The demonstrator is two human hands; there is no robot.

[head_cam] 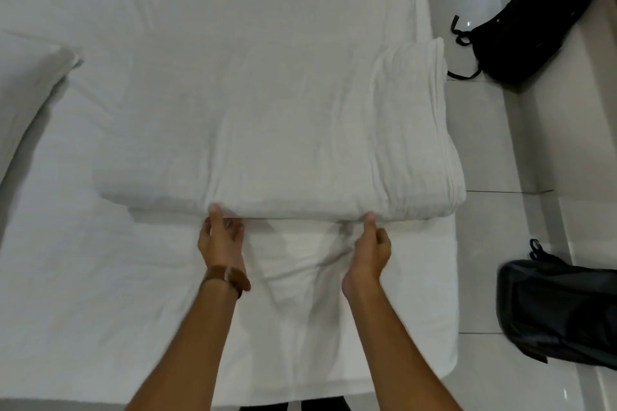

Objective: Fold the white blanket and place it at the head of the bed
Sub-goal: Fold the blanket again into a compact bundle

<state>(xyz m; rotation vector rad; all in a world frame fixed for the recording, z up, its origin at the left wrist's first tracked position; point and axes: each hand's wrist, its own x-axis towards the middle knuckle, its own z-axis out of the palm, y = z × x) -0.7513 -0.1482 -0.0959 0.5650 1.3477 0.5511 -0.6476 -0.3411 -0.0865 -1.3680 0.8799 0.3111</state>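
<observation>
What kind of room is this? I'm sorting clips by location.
Probably a bedroom, perhaps a hotel room: a white-sheeted bed, a pillow at the left, and a black bag on the glossy tiled floor.

A folded blanket (267,130) lies on the bed (83,277), a pillow (26,93) at left; two bags (524,20) (561,310) rest on the floor (484,143) at right.

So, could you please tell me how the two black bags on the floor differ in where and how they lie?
The far bag lies stretched out, slanting beside the wall, whole in view, with loose straps trailing toward the bed. The near bag looks bulkier and is cut off by the picture's right edge. Both are black and rest on the pale tiled floor.
</observation>
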